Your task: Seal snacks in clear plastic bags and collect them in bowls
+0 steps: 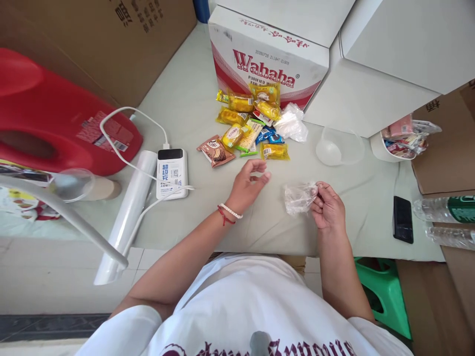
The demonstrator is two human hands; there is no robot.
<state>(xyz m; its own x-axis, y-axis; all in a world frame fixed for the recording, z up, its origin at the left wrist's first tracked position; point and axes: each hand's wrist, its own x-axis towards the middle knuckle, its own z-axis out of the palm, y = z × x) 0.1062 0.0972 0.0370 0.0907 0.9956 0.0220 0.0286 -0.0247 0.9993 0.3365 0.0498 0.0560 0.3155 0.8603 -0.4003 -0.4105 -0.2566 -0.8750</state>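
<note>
Between the thumb and fingers of my right hand (328, 205) is pinched a crumpled clear plastic bag (298, 199), held just above the table. My left hand (250, 183), with beaded and red bracelets at the wrist, holds nothing; its fingers are curved and apart from the thumb. Just beyond it lies a pile of wrapped snacks: several yellow packets (274, 151), a brown packet (215, 150), a green-edged packet (250, 134) and a blue packet (269, 134). To the right of the pile sits a bunched white plastic bag (292, 122).
A Wahaha carton (267, 64) stands behind the snacks. On the left are a power bank (172, 173) with white cables, a plastic roll (128, 212) and a red jug (63, 118). Rightward sit a translucent bowl (339, 147), a white tub (389, 150) of packets and a phone (403, 220).
</note>
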